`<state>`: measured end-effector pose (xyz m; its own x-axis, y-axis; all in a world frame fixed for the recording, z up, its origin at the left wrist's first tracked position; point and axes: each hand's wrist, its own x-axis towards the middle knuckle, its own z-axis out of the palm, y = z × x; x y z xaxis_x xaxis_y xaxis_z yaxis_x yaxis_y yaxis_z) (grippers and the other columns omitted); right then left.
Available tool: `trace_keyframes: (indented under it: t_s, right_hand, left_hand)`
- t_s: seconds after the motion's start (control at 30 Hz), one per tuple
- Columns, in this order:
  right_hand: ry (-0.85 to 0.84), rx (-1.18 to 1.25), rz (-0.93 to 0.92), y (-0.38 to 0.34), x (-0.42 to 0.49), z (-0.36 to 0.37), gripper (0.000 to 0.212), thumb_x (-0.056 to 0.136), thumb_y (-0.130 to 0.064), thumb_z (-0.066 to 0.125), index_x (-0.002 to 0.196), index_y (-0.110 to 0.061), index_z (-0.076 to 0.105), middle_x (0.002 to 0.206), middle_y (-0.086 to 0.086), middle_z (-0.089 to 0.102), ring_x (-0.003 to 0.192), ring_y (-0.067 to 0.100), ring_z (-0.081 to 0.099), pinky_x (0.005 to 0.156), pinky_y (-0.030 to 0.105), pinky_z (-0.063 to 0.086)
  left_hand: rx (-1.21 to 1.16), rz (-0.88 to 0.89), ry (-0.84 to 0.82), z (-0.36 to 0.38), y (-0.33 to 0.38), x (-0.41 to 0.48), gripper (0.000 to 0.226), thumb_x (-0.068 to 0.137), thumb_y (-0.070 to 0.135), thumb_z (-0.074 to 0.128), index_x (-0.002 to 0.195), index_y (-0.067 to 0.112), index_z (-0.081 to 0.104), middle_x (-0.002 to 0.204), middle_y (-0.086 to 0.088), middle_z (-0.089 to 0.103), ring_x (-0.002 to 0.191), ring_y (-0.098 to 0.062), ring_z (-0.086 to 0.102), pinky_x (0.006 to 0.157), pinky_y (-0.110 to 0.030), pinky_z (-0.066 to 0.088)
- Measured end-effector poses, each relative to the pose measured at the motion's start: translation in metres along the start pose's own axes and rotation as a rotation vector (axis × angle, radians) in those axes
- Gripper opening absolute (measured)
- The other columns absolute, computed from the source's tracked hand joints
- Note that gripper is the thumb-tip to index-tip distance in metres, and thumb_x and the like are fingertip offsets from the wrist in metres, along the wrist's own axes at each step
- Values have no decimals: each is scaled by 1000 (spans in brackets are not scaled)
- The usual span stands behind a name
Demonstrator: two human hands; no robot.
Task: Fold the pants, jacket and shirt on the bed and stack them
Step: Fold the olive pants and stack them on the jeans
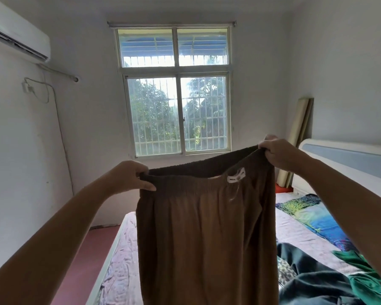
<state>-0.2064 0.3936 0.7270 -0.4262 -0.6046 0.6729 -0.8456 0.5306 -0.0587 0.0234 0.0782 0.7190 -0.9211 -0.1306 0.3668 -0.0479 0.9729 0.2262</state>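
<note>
Brown pants (pixel 205 234) hang in the air in front of me, held up by the elastic waistband, which is stretched wide. My left hand (pixel 131 177) grips the waistband's left end. My right hand (pixel 277 154) grips its right end, a little higher. A white label shows inside the waist. The legs drop below the frame. On the bed (pixel 299 230) to the lower right lie a dark jacket (pixel 312 276) and a green shirt (pixel 367 280), both crumpled and partly hidden by my right arm.
A colourful pillow (pixel 310 214) lies near the headboard (pixel 348 159) at the right. The bed's left edge runs along a strip of red floor (pixel 81 267). A window (pixel 176 102) is straight ahead. Boards (pixel 297 137) lean in the far right corner.
</note>
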Motion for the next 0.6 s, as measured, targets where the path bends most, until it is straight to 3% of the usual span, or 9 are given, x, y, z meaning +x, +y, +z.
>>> trace_keyframes:
  t_s: [0.13,0.2,0.3,0.43,0.53,0.6]
  right_hand:
    - [-120,26,-21,-6,-13,-3,20,85,7,42,71,1,56,73,-3,37,68,19,45,63,9,33]
    - [-187,-5,-43,-12,-18,0,16,89,-9,50,73,-9,51,77,-7,35,64,13,44,61,15,33]
    - [-228,-172,-106,-11,-23,9,25,86,-35,60,78,-12,56,84,-5,33,58,5,41,58,16,35]
    - [-205,-273,-220,-6,-25,26,25,92,-23,53,82,0,59,95,9,43,60,21,54,63,31,47]
    - [-182,-294,-257,-1,-24,36,21,92,-17,52,82,0,59,92,15,51,56,20,52,55,27,42]
    - [-159,-275,-258,3,-23,38,18,91,-14,53,81,1,58,87,15,54,56,15,46,54,25,36]
  left_hand:
    - [51,39,-30,7,-7,-3,28,73,27,75,61,25,50,69,3,48,64,-9,44,58,-18,35]
    - [35,46,-5,16,-7,-1,26,75,25,74,62,27,51,74,2,50,65,-9,47,59,-17,36]
    - [-58,-3,81,31,-6,1,34,80,12,68,57,21,45,59,3,45,56,-9,42,56,-17,32]
    - [-145,19,56,47,-4,2,32,80,6,67,65,22,44,62,6,44,59,-5,40,55,-15,30]
    - [-54,71,-71,54,-3,6,11,83,11,65,90,16,59,74,12,50,70,-6,47,59,-8,31]
    - [33,71,-136,56,-5,9,22,82,19,67,101,7,63,78,8,49,77,-11,47,62,-8,31]
